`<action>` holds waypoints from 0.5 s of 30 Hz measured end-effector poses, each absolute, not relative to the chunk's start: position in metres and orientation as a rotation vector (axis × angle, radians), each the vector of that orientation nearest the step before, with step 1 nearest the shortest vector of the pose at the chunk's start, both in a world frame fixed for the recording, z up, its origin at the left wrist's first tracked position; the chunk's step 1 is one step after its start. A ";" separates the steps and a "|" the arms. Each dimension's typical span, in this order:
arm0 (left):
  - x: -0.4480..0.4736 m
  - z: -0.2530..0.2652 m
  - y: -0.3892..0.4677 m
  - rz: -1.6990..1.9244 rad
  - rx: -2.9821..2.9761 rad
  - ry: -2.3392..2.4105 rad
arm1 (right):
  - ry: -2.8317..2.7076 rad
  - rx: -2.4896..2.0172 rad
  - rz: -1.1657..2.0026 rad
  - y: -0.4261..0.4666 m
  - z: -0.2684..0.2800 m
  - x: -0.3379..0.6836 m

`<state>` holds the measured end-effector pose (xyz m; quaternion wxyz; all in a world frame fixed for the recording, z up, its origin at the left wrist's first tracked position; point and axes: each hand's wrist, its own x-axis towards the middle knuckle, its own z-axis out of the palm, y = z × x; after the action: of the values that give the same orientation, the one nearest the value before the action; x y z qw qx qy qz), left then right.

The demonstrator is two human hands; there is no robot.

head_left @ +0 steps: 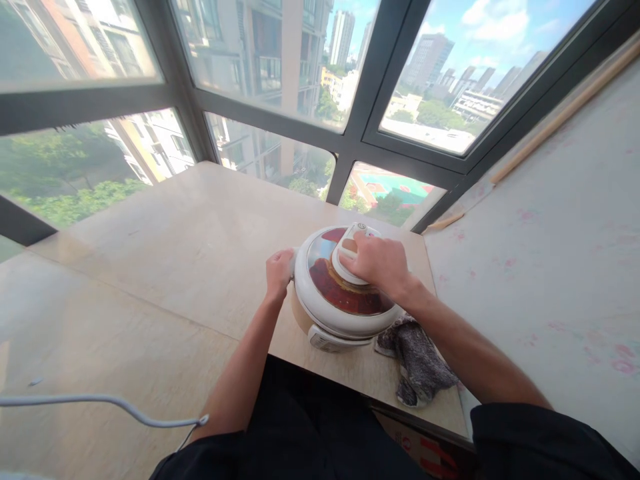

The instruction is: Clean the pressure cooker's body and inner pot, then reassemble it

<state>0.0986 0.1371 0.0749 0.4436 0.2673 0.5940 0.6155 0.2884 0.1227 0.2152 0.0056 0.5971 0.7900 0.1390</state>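
Observation:
A round white electric cooker (pixel 306 313) stands on the light, stone-like ledge, close to its front edge. Its domed lid (pixel 320 309) has a reddish-brown see-through ring and a white raised handle unit at the top. My right hand (pixel 381 261) is wrapped around that lid handle (pixel 349 248). On the cooker's left side, my left hand (pixel 279 272) is closed on the white side handle (pixel 293 264), which is mostly hidden by the fingers. The lid sits on the body of the cooker. A control panel (pixel 330 340) faces me at the front.
A crumpled grey-brown cloth (pixel 423 363) lies right of the cooker, under my right forearm. A white cord (pixel 115 402) runs in from the left, near my left arm. Dark-framed windows (pixel 270 113) border the ledge (pixel 165 247), and a flowered wall (pixel 560 267) rises at the right.

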 end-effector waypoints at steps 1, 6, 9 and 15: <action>0.098 0.074 0.137 1.521 0.660 1.478 | 2.460 1.880 0.430 0.122 0.215 0.288; 0.098 0.073 0.137 1.509 0.645 1.489 | 2.440 1.946 0.418 0.120 0.215 0.285; 0.097 0.073 0.136 1.510 0.637 1.478 | 2.468 1.919 0.384 0.120 0.217 0.287; 0.097 0.076 0.135 1.517 0.665 1.483 | 2.439 1.903 0.334 0.122 0.220 0.299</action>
<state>0.0969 0.1346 0.0759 0.4430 0.2682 0.5980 0.6118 0.2995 0.1217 0.2201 0.0151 0.6114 0.7838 0.1073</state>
